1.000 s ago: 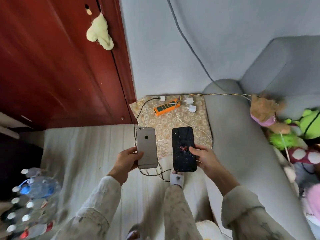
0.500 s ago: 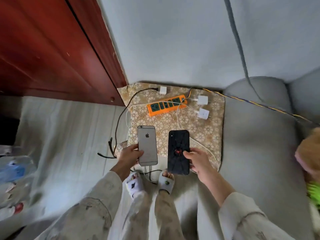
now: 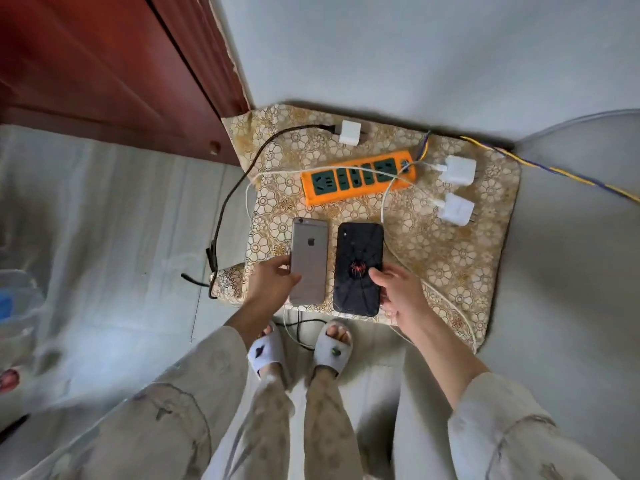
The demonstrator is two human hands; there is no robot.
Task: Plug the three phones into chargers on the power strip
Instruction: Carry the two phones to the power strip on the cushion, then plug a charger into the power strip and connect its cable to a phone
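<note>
My left hand [image 3: 273,284] grips a grey phone [image 3: 309,259], back side up. In my right hand [image 3: 398,294] is a black phone [image 3: 358,268] with a red spider on its case. Both phones hover side by side over the near edge of a gold floral cushion [image 3: 457,251]. Beyond them an orange power strip [image 3: 358,177] lies on the cushion with nothing plugged in. Three white chargers lie loose around it: one [image 3: 349,132] at the back with a dark cable, two [image 3: 460,170] [image 3: 456,208] on the right with white cables. No third phone is visible.
A red wooden door [image 3: 114,71] stands at the back left and a pale wall [image 3: 415,46] behind the cushion. A grey sofa arm [image 3: 571,271] borders the cushion on the right. A yellow-purple cord [image 3: 554,171] runs right from the strip. My slippered feet [image 3: 301,348] stand before the cushion.
The view has moved closer and tilted down over the cushion. Both hands have carried the phones forward, from above the floor to above the cushion's near edge.
</note>
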